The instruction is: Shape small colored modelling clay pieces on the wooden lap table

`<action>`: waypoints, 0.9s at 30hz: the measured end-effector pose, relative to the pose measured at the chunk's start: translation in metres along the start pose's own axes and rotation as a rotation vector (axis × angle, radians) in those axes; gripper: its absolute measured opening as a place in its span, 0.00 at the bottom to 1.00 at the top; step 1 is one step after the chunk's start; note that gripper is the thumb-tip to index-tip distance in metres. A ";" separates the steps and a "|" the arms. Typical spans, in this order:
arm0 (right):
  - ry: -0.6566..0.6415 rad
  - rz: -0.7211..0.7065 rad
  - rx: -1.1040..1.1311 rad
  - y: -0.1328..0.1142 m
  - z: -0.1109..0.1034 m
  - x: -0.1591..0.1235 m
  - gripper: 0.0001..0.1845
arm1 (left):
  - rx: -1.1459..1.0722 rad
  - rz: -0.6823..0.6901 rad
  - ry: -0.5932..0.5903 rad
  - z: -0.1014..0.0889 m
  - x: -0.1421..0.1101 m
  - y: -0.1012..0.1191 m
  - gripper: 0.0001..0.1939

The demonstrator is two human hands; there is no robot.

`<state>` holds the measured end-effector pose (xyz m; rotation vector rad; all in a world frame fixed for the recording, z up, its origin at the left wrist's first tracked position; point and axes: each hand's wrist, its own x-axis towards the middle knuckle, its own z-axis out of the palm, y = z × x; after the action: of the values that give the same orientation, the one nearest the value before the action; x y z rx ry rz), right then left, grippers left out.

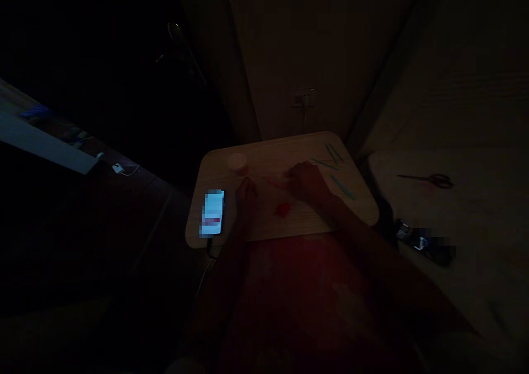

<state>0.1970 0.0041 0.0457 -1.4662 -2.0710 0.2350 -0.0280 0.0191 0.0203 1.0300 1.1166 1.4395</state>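
Observation:
The scene is very dark. My left hand [246, 189] rests curled on a small wooden lap table [264, 228], just right of a lit phone [212, 213]. My right hand [305, 180] lies on the table's middle with its fingers bent over a thin red strip [276, 183]; whether it grips the strip is too dim to see. A small red piece [283, 209] sits on the table between my two forearms. Several thin teal sticks [335, 171] lie to the right of my right hand.
A pale round cup or lid [237, 162] stands at the table's back left. Scissors [432, 179] lie on the bed at the right, with a dark object [421, 242] nearer. A wall socket [303, 97] is behind the table. A cable [205, 272] hangs from the phone.

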 end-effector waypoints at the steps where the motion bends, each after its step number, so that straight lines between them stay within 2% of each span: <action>1: -0.040 -0.009 -0.077 -0.006 0.002 0.004 0.12 | 0.007 0.025 -0.003 0.001 0.000 0.001 0.12; 3: -0.121 -0.046 -0.203 -0.015 0.007 0.012 0.11 | 0.106 0.143 -0.043 0.001 -0.001 0.002 0.10; 6: -0.148 -0.087 -0.221 -0.021 0.012 0.023 0.12 | 0.269 0.275 -0.102 -0.002 0.000 0.001 0.09; 11: -0.131 -0.193 0.105 -0.021 0.016 0.030 0.15 | 0.385 0.355 -0.119 0.000 -0.004 -0.002 0.16; 14: -0.054 -0.231 0.368 -0.027 0.023 0.027 0.13 | 0.408 0.343 -0.197 0.009 -0.010 0.001 0.14; 15: -0.024 -0.204 0.455 -0.031 0.026 0.026 0.11 | 0.390 0.331 -0.212 0.013 -0.013 0.002 0.12; 17: 0.027 -0.063 0.573 -0.037 0.034 0.025 0.08 | 0.316 0.313 -0.240 0.019 -0.019 0.004 0.13; 20: 0.109 0.168 0.647 -0.044 0.043 0.027 0.11 | 0.207 0.286 -0.279 0.023 -0.024 0.004 0.22; 22: 0.145 0.256 0.778 -0.046 0.044 0.029 0.14 | 0.179 0.264 -0.303 0.021 -0.022 0.000 0.25; 25: 0.222 0.330 1.088 -0.045 0.041 0.033 0.18 | 0.240 0.297 -0.286 0.015 -0.016 -0.006 0.24; 27: 0.264 0.385 1.209 -0.042 0.037 0.037 0.21 | 0.353 0.343 -0.259 0.011 -0.013 -0.010 0.24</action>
<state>0.1353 0.0284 0.0482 -0.9748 -1.0000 1.1317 -0.0132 0.0085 0.0122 1.6746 1.0586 1.3428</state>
